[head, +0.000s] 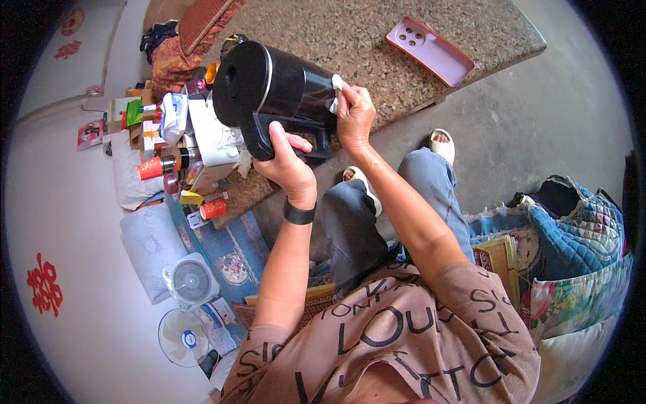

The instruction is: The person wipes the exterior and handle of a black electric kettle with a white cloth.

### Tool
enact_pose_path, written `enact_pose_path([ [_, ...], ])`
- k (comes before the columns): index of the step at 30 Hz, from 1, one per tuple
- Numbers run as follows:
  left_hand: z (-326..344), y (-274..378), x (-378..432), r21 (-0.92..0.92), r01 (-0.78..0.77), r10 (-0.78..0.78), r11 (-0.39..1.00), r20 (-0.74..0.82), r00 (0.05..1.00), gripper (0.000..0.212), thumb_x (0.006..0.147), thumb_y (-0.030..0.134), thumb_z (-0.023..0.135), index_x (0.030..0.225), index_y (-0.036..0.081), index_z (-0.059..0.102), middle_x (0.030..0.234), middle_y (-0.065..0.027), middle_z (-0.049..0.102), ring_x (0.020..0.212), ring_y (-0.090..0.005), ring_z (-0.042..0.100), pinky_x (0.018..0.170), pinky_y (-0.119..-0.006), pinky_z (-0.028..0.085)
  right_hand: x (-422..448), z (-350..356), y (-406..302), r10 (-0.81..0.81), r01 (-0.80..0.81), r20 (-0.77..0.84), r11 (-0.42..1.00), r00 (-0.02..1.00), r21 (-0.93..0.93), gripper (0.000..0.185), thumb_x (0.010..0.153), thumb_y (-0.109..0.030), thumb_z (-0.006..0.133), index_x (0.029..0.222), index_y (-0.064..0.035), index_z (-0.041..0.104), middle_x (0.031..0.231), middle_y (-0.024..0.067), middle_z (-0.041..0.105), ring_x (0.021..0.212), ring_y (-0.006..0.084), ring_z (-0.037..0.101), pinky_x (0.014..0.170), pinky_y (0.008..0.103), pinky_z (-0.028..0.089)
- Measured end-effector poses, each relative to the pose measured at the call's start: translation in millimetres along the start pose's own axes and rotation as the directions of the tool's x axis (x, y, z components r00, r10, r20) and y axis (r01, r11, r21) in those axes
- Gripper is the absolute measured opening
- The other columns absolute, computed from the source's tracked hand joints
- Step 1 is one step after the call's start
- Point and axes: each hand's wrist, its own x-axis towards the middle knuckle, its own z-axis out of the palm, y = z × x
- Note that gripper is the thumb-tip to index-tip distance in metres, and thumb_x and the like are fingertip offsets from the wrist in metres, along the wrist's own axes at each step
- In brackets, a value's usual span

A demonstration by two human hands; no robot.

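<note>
A black electric kettle (pixel 287 81), tilted on its side with its lid towards the left, is held up over a speckled stone tabletop. My left hand (pixel 290 161) grips its handle, thumb on top; a dark band circles that wrist. Pinched in the fingers of my right hand (pixel 356 113) is a piece of white tissue (pixel 335 91), which lies against the kettle at its base end. A pinkish phone case (pixel 431 52) with round camera holes rests on the tabletop, right of the kettle. The kettle's underside is hidden.
The granite-look tabletop (pixel 494 25) ends at an edge near my knees. Red paper cups (pixel 213 208), a white box (pixel 214 134) and a tissue pack (pixel 173 118) crowd the left. Two fans (pixel 191 280) stand lower left. A quilted blue cloth (pixel 575 232) lies at right.
</note>
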Motion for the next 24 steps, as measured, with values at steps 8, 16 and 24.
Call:
enact_pose_path([
  [8, -7, -11, 0, 0.04, -0.041, 0.039, 0.998, 0.054, 0.998, 0.048, 0.097, 0.036, 0.047, 0.06, 0.006, 0.048, 0.05, -0.0057, 0.049, 0.045, -0.0167, 0.049, 0.047, -0.03, 0.043, -19, -18, -36, -0.145, 0.114, 0.118, 0.965, 0.982, 0.235, 0.018, 0.074, 0.008, 0.064, 0.09, -0.0017, 0.064, 0.077, 0.0067, 0.057, 0.066, 0.0161, 0.055, 0.059, 0.0262, 0.045],
  [16, -4, -11, 5, 0.053, -0.009, 0.009, 0.999, -0.011, 1.0, 0.046, 0.097, 0.034, 0.046, 0.06, 0.007, 0.047, 0.05, -0.005, 0.049, 0.045, -0.0162, 0.048, 0.05, -0.03, 0.043, -26, -10, -26, 0.06, -0.073, 0.165, 0.995, 0.984, 0.075, 0.014, 0.076, 0.004, 0.061, 0.088, -0.0016, 0.059, 0.082, 0.015, 0.058, 0.071, 0.0282, 0.061, 0.063, 0.0365, 0.049],
  [24, -15, -5, 11, -0.02, 0.072, -0.069, 0.997, 0.109, 0.992, 0.041, 0.093, 0.03, 0.046, 0.058, 0.008, 0.047, 0.052, -0.0058, 0.048, 0.047, -0.0174, 0.046, 0.053, -0.033, 0.042, -12, -13, -25, -0.057, 0.054, 0.116, 0.998, 0.992, 0.029, 0.016, 0.074, 0.006, 0.06, 0.089, -0.0016, 0.057, 0.075, 0.0107, 0.053, 0.064, 0.0215, 0.055, 0.059, 0.0314, 0.046],
])
